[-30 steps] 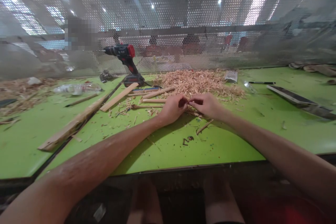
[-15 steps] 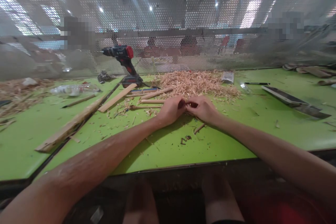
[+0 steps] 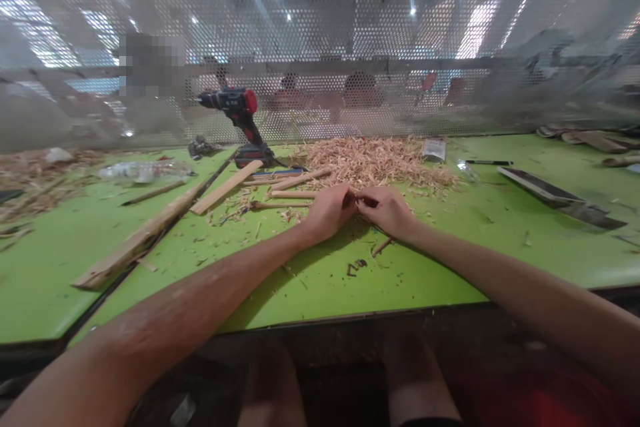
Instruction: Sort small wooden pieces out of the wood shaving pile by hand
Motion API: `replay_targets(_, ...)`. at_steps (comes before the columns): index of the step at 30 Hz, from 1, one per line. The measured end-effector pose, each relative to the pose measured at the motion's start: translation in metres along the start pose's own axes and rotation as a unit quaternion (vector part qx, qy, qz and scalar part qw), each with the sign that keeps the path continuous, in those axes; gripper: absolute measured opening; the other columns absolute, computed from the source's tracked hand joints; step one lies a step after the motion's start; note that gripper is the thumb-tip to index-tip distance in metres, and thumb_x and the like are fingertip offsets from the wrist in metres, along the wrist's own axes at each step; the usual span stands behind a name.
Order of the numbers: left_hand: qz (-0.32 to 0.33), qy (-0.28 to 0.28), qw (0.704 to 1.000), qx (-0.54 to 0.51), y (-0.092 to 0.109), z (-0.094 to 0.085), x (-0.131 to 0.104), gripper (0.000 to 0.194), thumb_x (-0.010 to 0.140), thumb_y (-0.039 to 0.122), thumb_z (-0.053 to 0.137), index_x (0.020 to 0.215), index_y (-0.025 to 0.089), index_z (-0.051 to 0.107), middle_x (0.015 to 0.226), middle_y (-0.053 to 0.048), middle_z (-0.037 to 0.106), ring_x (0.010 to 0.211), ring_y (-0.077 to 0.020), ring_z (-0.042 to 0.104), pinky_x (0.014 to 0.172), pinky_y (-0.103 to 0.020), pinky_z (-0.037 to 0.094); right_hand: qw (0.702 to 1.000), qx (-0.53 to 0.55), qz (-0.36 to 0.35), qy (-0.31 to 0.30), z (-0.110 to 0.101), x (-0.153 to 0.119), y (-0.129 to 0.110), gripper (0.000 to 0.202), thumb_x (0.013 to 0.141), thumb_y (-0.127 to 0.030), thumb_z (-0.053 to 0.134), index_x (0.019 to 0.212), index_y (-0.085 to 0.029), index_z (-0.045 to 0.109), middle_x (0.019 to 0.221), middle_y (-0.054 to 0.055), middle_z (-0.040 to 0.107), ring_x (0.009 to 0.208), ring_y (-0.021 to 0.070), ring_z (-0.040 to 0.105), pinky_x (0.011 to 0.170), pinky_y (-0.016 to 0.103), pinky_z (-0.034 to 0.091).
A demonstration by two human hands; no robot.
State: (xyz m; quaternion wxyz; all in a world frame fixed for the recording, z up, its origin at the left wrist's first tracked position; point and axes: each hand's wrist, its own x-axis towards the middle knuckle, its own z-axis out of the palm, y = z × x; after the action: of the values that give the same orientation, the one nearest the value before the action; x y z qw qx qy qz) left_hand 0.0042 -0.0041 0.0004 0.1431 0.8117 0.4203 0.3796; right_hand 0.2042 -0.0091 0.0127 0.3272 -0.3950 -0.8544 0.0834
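Note:
My left hand (image 3: 327,211) and my right hand (image 3: 384,211) meet just above the green table (image 3: 310,293), fingertips pinched together and nearly touching. Whatever lies between the fingertips is too small to make out. Beyond them spreads a heap of wood shavings (image 3: 375,160). Thin wooden sticks (image 3: 295,194) lie left of my left hand. A short brown stick (image 3: 382,247) rests below my right hand, beside small dark curled scraps (image 3: 357,268).
A cordless drill (image 3: 243,120) stands upright at the back left. Wooden strips (image 3: 145,233) and a clear plastic bottle (image 3: 145,171) lie on the left. A black pen (image 3: 489,162) and a long dark flat tool (image 3: 550,190) lie right. A perforated screen (image 3: 320,27) closes the back.
Both hands keep their pinched pose with hardly any movement. The whole view has shifted very slightly.

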Motion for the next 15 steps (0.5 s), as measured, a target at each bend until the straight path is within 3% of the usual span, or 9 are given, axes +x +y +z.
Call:
replay_targets(8, -0.004, 0.019, 0.999, 0.031, 0.002, 0.002, -0.001, 0.015, 0.095, 0.019, 0.069, 0.084, 0.023, 0.060, 0.080, -0.002, 0.068, 0.075, -0.0210, 0.060, 0.075, -0.033, 0.050, 1.000, -0.002, 0.009, -0.014, -0.002, 0.000, -0.004, 0.022, 0.099, -0.016, 0.058, 0.079, -0.022, 0.065, 0.079, 0.006, 0.074, 0.072, 0.0203, 0.062, 0.073, 0.035, 0.049)
replay_targets(15, -0.060, 0.046, 0.996, 0.049, 0.007, -0.002, 0.003, 0.016, 0.095, 0.011, 0.068, 0.086, 0.023, 0.061, 0.083, -0.003, 0.071, 0.080, -0.0227, 0.063, 0.079, -0.035, 0.051, 0.997, -0.022, 0.026, -0.066, -0.007, 0.001, -0.025, 0.022, 0.104, -0.014, 0.055, 0.101, -0.016, 0.077, 0.087, 0.011, 0.077, 0.075, 0.0231, 0.065, 0.077, 0.038, 0.051)
